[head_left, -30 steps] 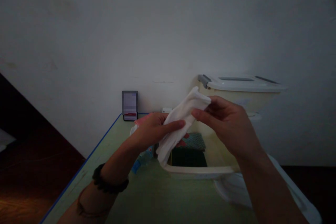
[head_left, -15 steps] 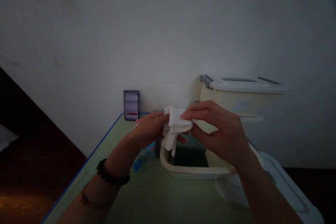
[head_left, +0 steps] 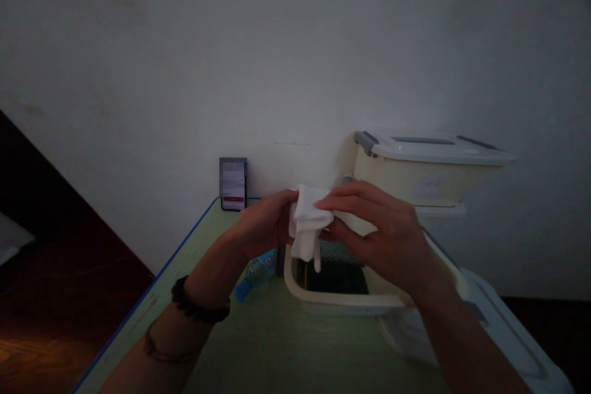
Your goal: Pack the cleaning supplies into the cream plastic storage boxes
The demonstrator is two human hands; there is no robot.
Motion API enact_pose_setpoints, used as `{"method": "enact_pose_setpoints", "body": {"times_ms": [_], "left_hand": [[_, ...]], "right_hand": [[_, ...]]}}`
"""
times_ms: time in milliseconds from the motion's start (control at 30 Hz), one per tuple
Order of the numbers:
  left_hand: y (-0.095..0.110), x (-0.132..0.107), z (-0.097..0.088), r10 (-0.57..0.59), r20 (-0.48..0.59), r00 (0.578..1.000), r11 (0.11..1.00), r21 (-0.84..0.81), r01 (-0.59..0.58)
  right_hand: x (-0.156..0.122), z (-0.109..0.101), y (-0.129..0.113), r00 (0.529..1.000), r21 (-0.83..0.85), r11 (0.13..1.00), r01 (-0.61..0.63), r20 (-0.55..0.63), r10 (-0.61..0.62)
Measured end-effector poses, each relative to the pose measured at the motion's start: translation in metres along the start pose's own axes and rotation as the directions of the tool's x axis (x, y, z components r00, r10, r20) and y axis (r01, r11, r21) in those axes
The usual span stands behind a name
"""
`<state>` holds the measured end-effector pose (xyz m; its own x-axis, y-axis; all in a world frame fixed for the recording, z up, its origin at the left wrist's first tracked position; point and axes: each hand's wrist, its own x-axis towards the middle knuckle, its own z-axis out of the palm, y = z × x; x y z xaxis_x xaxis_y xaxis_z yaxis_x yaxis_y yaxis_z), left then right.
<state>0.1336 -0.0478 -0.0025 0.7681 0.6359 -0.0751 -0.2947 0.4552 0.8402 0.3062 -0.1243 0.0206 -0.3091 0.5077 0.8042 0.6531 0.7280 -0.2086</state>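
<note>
A folded white fabric glove hangs above an uncovered cream storage bin, its narrow finger-like ends dangling down. My left hand grips its left side, thumb on top and the other fingers partly hidden behind the fabric. From the right, my right hand pinches the folded top edge between fingers and thumb. Below both hands, the cream storage bin holds dark green and grey-green items I cannot make out.
A clear bottle with a blue cap lies left of the bin on the green table. A phone leans on the wall. At the back right stands a lidded bin; a pale lid lies at the right.
The glove's hanging ends have swung slightly right and closer together. My left hand has turned a little, with its thumb raised to the glove's upper edge.
</note>
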Motion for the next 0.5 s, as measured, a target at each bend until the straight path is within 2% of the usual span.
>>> {"method": "enact_pose_setpoints", "body": {"times_ms": [67, 233, 400, 500], "left_hand": [[-0.001, 0.002, 0.002, 0.020, -0.056, 0.998, 1.000, 0.002, -0.020], [0.002, 0.003, 0.007, 0.041, -0.086, 0.995, 0.999, 0.001, -0.042], [0.001, 0.003, 0.012, 0.053, -0.079, 0.996, 0.999, 0.009, -0.052], [0.001, 0.003, 0.011, 0.030, -0.034, 0.999, 1.000, -0.004, -0.030]], "right_hand": [[0.000, 0.000, -0.001, 0.998, -0.004, 1.000, 0.025, 0.062, -0.025], [0.000, -0.002, -0.001, 0.985, -0.052, 0.997, 0.060, 0.168, -0.050], [0.001, -0.002, -0.002, 0.955, -0.115, 0.991, 0.068, 0.296, -0.031], [-0.002, 0.000, -0.002, 0.930, -0.200, 0.979, 0.042, 0.366, 0.035]]}}
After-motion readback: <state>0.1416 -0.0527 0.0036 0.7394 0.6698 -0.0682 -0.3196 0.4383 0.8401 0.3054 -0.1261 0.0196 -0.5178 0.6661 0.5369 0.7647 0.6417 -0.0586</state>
